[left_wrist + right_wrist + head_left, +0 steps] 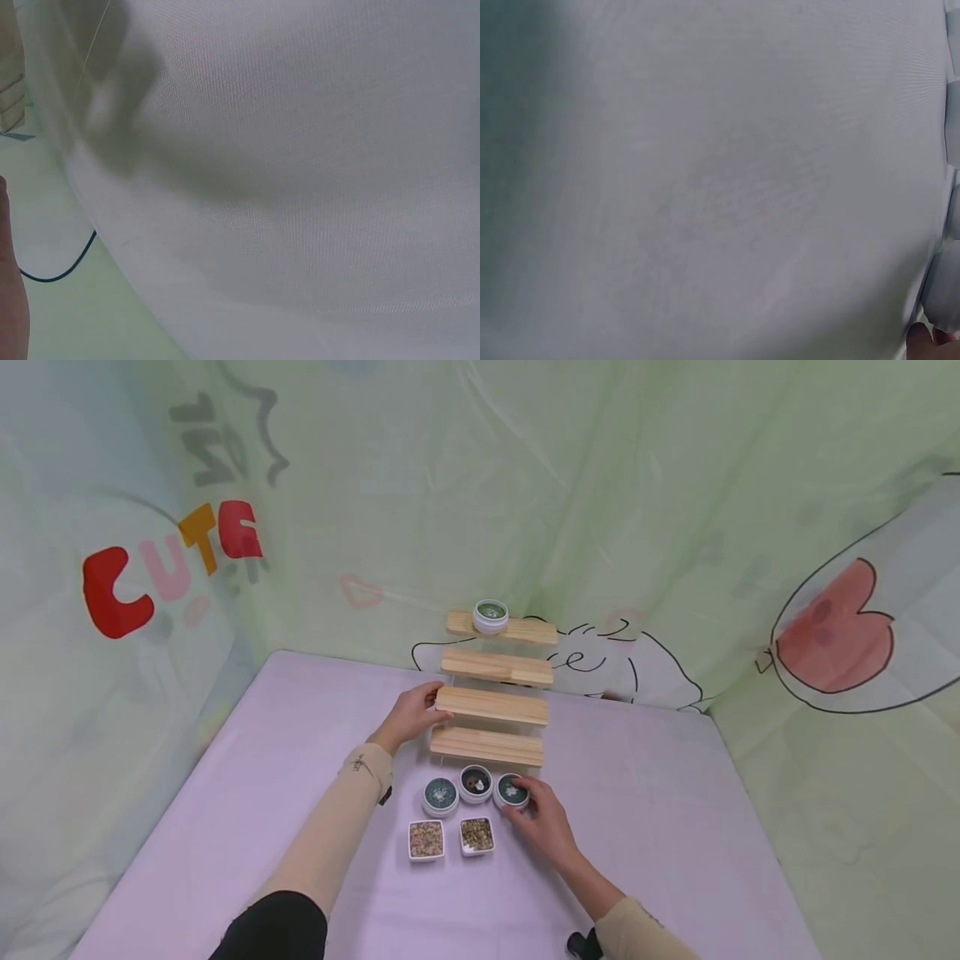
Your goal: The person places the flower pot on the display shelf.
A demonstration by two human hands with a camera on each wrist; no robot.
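A stepped wooden display stand point(491, 706) has several pale plank shelves. My left hand point(408, 717) grips the left end of its second plank from the bottom, thumb in front and fingers behind. The edge of that hand point(11, 300) shows in the left wrist view. Just before the stand, my right hand point(546, 822) holds a round white pot point(512, 792) with dark green contents, thumb and fingers at its rim. Beside it stand a round pot with dark contents point(476, 783) and another green one point(440, 796). Fingertips point(920, 339) meet a white pot point(945, 292) in the right wrist view.
Two square white dishes of gravelly bits, one pinkish point(427, 840) and one brown-green point(477, 836), sit nearer me. Another round green-filled pot point(491, 617) stands on the top plank. A pale printed curtain point(637, 527) hangs behind the lilac-covered table point(630, 793).
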